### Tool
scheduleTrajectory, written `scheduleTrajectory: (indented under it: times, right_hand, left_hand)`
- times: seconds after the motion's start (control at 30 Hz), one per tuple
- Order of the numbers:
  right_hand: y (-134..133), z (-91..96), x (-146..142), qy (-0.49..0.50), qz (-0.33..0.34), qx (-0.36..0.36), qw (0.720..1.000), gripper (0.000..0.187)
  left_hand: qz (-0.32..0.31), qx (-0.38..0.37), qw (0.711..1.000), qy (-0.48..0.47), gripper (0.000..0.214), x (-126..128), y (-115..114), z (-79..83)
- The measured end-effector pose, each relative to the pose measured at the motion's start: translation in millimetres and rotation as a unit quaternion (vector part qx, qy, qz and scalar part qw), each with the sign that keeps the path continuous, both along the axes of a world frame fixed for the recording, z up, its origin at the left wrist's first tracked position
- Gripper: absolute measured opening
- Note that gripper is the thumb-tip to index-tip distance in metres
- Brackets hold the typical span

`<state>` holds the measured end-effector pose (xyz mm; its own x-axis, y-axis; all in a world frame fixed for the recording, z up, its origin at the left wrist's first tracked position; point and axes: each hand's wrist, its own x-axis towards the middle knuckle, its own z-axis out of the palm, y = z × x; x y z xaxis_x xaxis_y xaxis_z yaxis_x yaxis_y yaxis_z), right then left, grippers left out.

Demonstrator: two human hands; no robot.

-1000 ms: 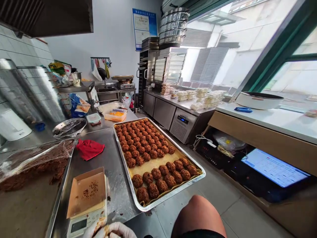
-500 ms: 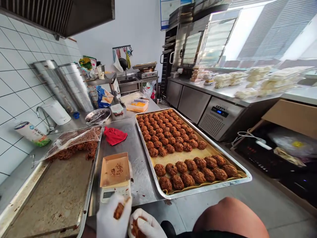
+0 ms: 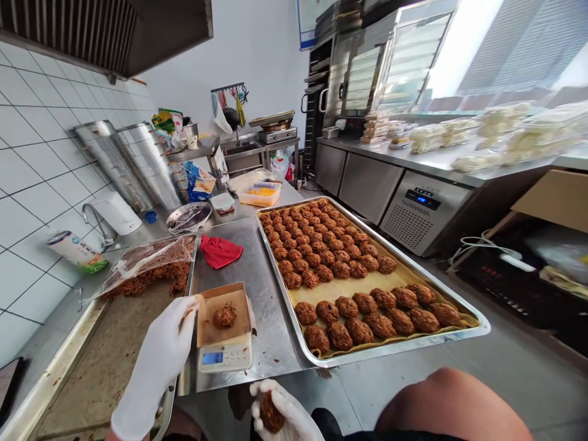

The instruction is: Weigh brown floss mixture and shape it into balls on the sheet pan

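My gloved left hand (image 3: 163, 340) is open beside the left edge of the paper box (image 3: 205, 331), brown residue on its fingers. A rough brown ball (image 3: 224, 316) sits in that box among crumbs. Under the box is a white digital scale (image 3: 236, 357) with its display lit. Low in front of the table, my gloved right hand (image 3: 287, 409) curls around another brown ball of mixture (image 3: 271, 413). At right, rows of similar balls (image 3: 340, 335) lie on a lined metal tray (image 3: 390, 352).
At left stands a large tray (image 3: 101, 361) with brown shredded mixture (image 3: 138, 282) at its far end, partly under plastic film. A red cloth (image 3: 220, 251) lies behind the scale. Farther back are a metal bowl (image 3: 188, 217) and a plastic container (image 3: 260, 195). My knee shows at lower right.
The brown piece from my left hand now lies in the box on the scale. My left hand has moved up and left, and the scale's display now shows lit digits. The view has shifted slightly.
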<state>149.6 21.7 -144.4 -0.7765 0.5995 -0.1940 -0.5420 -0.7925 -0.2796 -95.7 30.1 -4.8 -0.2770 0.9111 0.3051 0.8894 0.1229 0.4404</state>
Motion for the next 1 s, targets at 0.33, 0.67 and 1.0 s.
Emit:
scheduleTrajectory:
  times: [0.33, 0.67, 1.0]
  right_hand:
    - [-4.1, 8.2, -5.2, -0.035, -0.047, 0.024, 0.998, 0.049]
    - [5.3, 24.6, -8.1, -0.141, 0.050, 0.167, 0.974, 0.038]
    - [5.5, 20.8, -1.7, -0.112, 0.018, 0.135, 0.984, 0.033]
  left_hand:
    - [-0.151, 0.046, 0.987, 0.041, 0.037, 113.8, -71.9, -104.9]
    - [-0.141, -0.104, 0.978, -0.118, 0.027, 99.0, -66.5, -71.6]
    - [-0.181, -0.124, 0.971, -0.094, 0.029, 102.2, -54.7, -71.4]
